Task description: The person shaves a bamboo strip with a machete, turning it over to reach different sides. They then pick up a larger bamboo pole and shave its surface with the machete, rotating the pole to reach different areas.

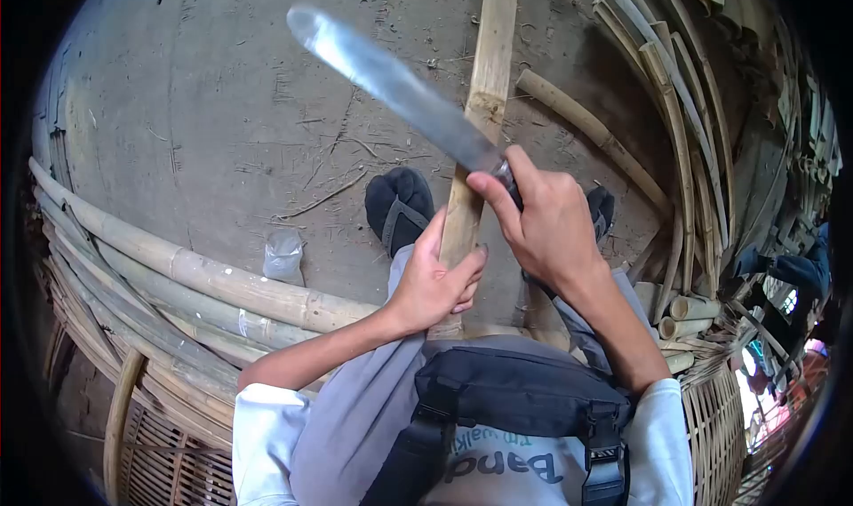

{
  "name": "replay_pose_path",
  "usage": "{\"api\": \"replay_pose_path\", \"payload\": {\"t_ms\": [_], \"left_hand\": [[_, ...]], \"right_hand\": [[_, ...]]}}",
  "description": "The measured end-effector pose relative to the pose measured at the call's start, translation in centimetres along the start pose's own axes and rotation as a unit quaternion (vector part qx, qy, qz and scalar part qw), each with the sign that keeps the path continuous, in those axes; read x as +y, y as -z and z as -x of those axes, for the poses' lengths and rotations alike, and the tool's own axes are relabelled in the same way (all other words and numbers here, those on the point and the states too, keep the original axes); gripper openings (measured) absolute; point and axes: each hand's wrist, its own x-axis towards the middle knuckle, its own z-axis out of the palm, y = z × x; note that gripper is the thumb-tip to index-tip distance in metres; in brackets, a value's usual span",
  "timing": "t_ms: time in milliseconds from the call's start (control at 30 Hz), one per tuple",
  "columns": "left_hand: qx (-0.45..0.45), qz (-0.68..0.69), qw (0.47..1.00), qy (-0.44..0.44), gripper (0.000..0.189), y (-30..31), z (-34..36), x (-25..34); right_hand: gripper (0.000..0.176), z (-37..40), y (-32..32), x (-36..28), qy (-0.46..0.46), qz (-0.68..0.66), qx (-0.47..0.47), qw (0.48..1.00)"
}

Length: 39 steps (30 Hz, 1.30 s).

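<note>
Far L: bamboo poles in a row. Next, long knife, blade slanting across bamboo strip; can't tell if touching. L hand wrapped round strip nr its lower end, below blade. R hand clenched on knife handle. Prob. best: strip steady, L hand well clear of edge, strokes light, angled away fr. feet & fingers.

The grey-brown floor was scuffed and stained, with scratches and scattered plant fibres. Pale bamboo poles bordered its near left edge, beside an openwork slatted panel. Woven cane stood past its near right corner, where bright light showed through gaps; its far right corner was dimmer.
</note>
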Motion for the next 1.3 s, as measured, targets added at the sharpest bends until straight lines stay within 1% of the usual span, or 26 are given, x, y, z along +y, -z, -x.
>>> {"api": "replay_pose_path", "payload": {"t_ms": [67,100,167,200,300,333,367,433,467,500,567,600,700,733,767,833,867,900,967,1000,1033,1100,1133,1167,1233,1300], "left_hand": [[0.03,-0.005,1.0,0.005,0.058,-0.1,0.3,0.0],[0.026,-0.008,1.0,0.004,0.058,-0.2,-0.2,0.1],[0.014,0.002,1.0,-0.003,0.056,-0.4,-0.5,0.1],[0.016,0.002,1.0,-0.003,0.056,-0.4,-0.3,0.1],[0.037,-0.02,0.999,0.001,0.056,-0.2,-0.3,0.1],[0.025,-0.009,1.0,0.001,0.056,-0.3,-0.4,0.2],[0.012,0.003,1.0,-0.002,0.056,-0.4,-0.5,0.3],[0.021,-0.001,1.0,0.003,0.056,-0.1,-0.2,0.0],[0.03,-0.007,0.999,0.01,0.056,0.0,-0.1,0.0],[0.03,-0.008,0.999,0.008,0.056,0.1,-0.3,0.0],[0.046,-0.002,0.999,0.005,0.057,0.4,-0.1,0.0],[0.026,0.009,1.0,0.005,0.058,0.2,-0.4,0.1],[0.03,0.002,1.0,0.0,0.057,0.3,-0.2,-0.1],[0.03,0.001,1.0,-0.002,0.057,0.3,-0.4,0.0],[0.028,-0.005,1.0,-0.005,0.056,0.3,-0.4,0.3],[0.027,-0.012,1.0,-0.006,0.055,0.3,-0.2,0.3],[0.023,-0.003,1.0,0.002,0.054,0.1,-0.1,0.1],[0.021,-0.002,1.0,-0.001,0.054,0.1,-0.1,0.0],[0.015,-0.006,1.0,-0.007,0.054,0.4,0.2,0.1],[0.033,-0.016,0.999,-0.009,0.053,0.3,0.1,0.0],[0.035,-0.016,0.999,-0.007,0.053,0.3,0.0,0.1],[0.031,-0.002,0.999,-0.012,0.051,0.1,-0.3,0.3],[0.03,-0.001,0.999,-0.012,0.051,0.1,-0.3,0.1],[0.037,0.0,0.999,-0.011,0.049,0.0,-0.1,-0.1],[0.042,0.0,0.999,-0.012,0.048,0.0,-0.3,-0.1],[0.052,-0.019,0.998,0.003,0.047,0.3,-0.1,0.0]], "right_hand": [[0.041,0.2,0.1,0.3,0.024,0.046,-0.018,0.999],[0.041,0.0,0.2,0.4,0.024,0.047,-0.013,0.998],[0.042,-0.1,-0.2,-0.3,-0.003,-0.002,0.009,1.0],[0.042,-0.1,-0.1,-0.3,-0.003,-0.004,0.007,1.0],[0.044,-0.2,0.6,0.2,-0.001,0.065,-0.033,0.997],[0.045,-0.5,0.3,0.8,0.024,0.059,-0.007,0.998],[0.045,-0.4,-0.2,0.6,0.025,0.058,-0.01,0.998],[0.045,-0.1,-0.7,-0.2,0.038,0.06,0.017,0.997],[0.045,0.4,-0.2,-0.5,0.062,0.123,-0.031,0.99],[0.045,-0.1,0.3,-0.2,0.064,0.123,-0.029,0.99],[0.047,-1.0,0.8,0.8,0.04,0.074,-0.031,0.996],[0.048,-1.2,0.3,0.5,0.018,0.069,-0.025,0.997],[0.047,0.2,-0.7,-0.5,0.051,0.083,-0.018,0.995],[0.046,0.3,-0.3,-0.5,0.073,0.105,-0.038,0.991],[0.046,-0.3,0.0,-0.1,0.073,0.104,-0.037,0.991],[0.047,-1.6,0.6,0.8,0.005,0.066,-0.028,0.997],[0.048,-1.6,0.5,0.1,-0.015,0.026,-0.027,0.999],[0.048,-1.0,0.4,-0.1,-0.013,0.028,-0.026,0.999],[0.047,0.4,0.0,-0.2,0.082,0.089,-0.03,0.992],[0.045,0.4,0.0,0.1,0.083,0.093,-0.036,0.992],[0.045,0.0,0.0,0.2,0.082,0.091,-0.038,0.992],[0.044,-1.2,0.7,0.0,-0.018,0.016,-0.026,0.999],[0.044,-0.8,0.5,-0.9,-0.037,-0.018,-0.031,0.999],[0.044,0.1,-0.7,-0.3,0.036,-0.002,0.008,0.999],[0.043,0.7,-0.7,0.2,0.106,0.081,-0.029,0.991],[0.044,-0.9,0.5,1.0,0.02,0.031,-0.041,0.998]]}}
